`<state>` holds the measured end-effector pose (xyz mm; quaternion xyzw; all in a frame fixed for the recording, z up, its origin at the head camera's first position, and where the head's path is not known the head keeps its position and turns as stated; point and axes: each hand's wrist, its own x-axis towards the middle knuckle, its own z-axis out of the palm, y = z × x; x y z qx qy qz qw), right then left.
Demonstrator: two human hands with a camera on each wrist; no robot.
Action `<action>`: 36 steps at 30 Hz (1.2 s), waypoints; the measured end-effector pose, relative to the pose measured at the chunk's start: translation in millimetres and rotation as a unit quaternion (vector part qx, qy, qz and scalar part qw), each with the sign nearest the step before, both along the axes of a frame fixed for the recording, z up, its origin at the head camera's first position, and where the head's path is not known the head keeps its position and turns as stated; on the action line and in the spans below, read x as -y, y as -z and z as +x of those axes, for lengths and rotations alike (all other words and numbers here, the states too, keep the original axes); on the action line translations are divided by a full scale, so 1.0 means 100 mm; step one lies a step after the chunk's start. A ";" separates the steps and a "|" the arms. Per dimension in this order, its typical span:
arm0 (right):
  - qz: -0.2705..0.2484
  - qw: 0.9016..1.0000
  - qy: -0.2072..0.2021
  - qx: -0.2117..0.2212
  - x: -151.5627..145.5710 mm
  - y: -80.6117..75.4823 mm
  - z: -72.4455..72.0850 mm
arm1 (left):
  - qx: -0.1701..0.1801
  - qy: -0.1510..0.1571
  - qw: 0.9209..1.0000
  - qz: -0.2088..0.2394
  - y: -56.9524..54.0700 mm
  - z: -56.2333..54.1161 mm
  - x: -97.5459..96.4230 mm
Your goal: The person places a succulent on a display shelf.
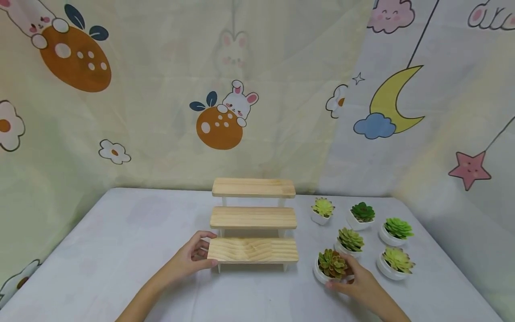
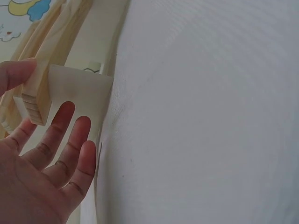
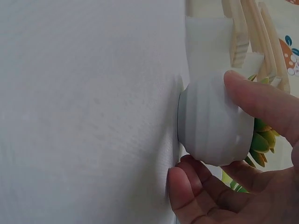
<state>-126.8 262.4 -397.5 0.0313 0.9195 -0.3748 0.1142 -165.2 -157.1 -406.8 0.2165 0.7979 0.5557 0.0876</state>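
A three-tier display stand with pale wooden boards (image 1: 253, 249) and white supports (image 2: 79, 88) stands mid-table. At the left end of its lowest board, my left hand (image 1: 192, 256) holds on, thumb at the front edge and index finger at the back; its other fingers spread beside the white support. To the right of the stand, my right hand (image 1: 358, 281) grips a potted succulent (image 1: 331, 264) with reddish-green leaves, thumb on one side and fingers on the other. Its ribbed white pot (image 3: 212, 121) stands upright, its base right at the tabletop.
Several other succulents in white pots stand at the right: a yellow-green one (image 1: 323, 208), a dark green one (image 1: 362, 212), a bright green one (image 1: 397, 229). A pale green one (image 1: 351, 239) sits close behind the gripped pot. A printed cloth (image 1: 161, 112) hangs behind the white table (image 1: 132, 228).
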 end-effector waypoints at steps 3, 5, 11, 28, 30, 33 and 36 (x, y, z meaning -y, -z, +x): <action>-0.001 1.000 -0.006 0.000 0.00 0.00 -0.01 | 0.005 0.001 1.000 0.001 -0.01 0.01 0.00; -0.001 1.000 -0.007 0.000 0.00 0.00 -0.01 | 0.009 0.000 1.000 0.000 -0.01 0.02 0.00; 0.000 1.000 0.006 -0.002 0.02 0.00 -0.02 | 0.003 0.014 1.000 0.014 -0.03 0.01 0.01; -0.008 1.000 0.013 -0.010 0.05 -0.07 -0.02 | 0.022 0.031 0.999 0.013 -0.02 0.00 0.01; -0.010 1.000 0.012 -0.011 0.05 -0.10 -0.02 | 0.025 0.027 0.999 0.014 -0.02 0.00 0.01; -0.010 1.000 0.010 -0.014 0.05 -0.15 -0.02 | 0.026 0.025 0.999 0.015 -0.02 0.00 0.01; -0.006 1.000 0.010 -0.014 0.05 -0.21 -0.03 | 0.027 0.029 0.999 0.016 -0.01 0.00 0.01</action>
